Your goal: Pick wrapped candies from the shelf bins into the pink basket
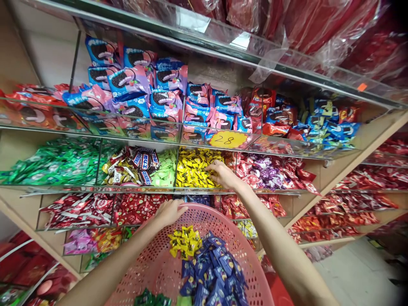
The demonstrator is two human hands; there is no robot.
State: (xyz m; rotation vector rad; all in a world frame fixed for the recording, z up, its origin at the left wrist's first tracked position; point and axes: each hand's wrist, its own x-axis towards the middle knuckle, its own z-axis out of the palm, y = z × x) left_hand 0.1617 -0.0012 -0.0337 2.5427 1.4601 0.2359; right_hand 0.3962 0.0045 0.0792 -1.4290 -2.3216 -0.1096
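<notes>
A pink perforated plastic basket (153, 250) is below me, with my left hand (168, 212) gripping its far rim. Inside it are a small heap of yellow-wrapped candies (185, 242), a larger pile of dark blue-wrapped candies (216, 272) and some dark green packets (151, 298) near the bottom edge of the view. My right hand (222, 174) reaches into the shelf bin of yellow-wrapped candies (194, 168). Its fingers are bent but apart over the candies at the bin's right side. No candy can be seen between them.
Glass-fronted shelves hold green-wrapped candies (60, 161), Snickers bars (145, 163), purple-wrapped candies (267, 172) and red packets (140, 208). Above are blue-and-pink cookie packs (130, 80) and a yellow "28" price tag (228, 139). Glass lips (159, 190) edge the bins.
</notes>
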